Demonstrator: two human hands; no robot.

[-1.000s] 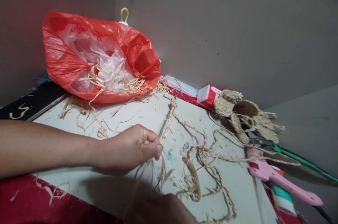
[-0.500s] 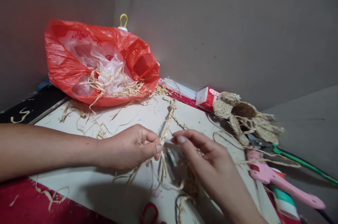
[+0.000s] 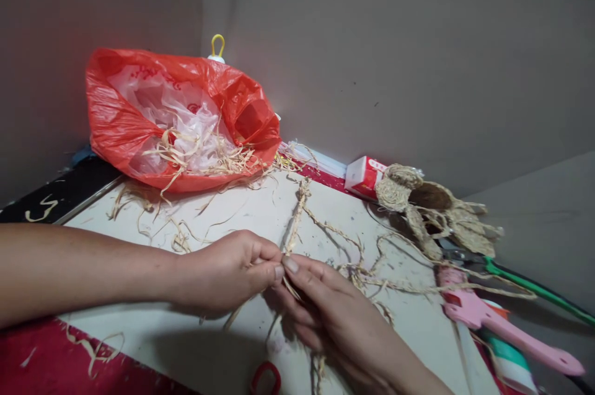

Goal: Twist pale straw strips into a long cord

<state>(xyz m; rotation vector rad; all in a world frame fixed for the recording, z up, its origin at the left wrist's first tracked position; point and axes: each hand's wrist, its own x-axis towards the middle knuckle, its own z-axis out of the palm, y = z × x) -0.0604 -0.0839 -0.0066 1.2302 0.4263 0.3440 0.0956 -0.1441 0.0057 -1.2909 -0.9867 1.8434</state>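
Note:
A straw-coloured fibre braid (image 3: 295,215) runs down the white board toward me. My left hand (image 3: 237,271) pinches its lower end between thumb and fingers. Right beside it, the thumb and fingers of my right hand (image 3: 325,299) are closed on the same strands, the fingertips of both hands nearly touching. Loose strand ends hang beneath the hands. A thin twisted cord (image 3: 330,227) branches from the braid's top and runs right into a small tangle.
A red plastic bag (image 3: 111,128) with fibre strips stands at the back left. Woven fibre pieces (image 3: 395,190), a red-white box (image 3: 362,176), green-handled pliers (image 3: 534,288) and a pink tool (image 3: 502,327) lie right. A red handle (image 3: 266,376) shows at the front.
My right hand has moved down and left, from apart with bent fingers to closed on the strands beside my left hand. The cord on the right is now more visible.

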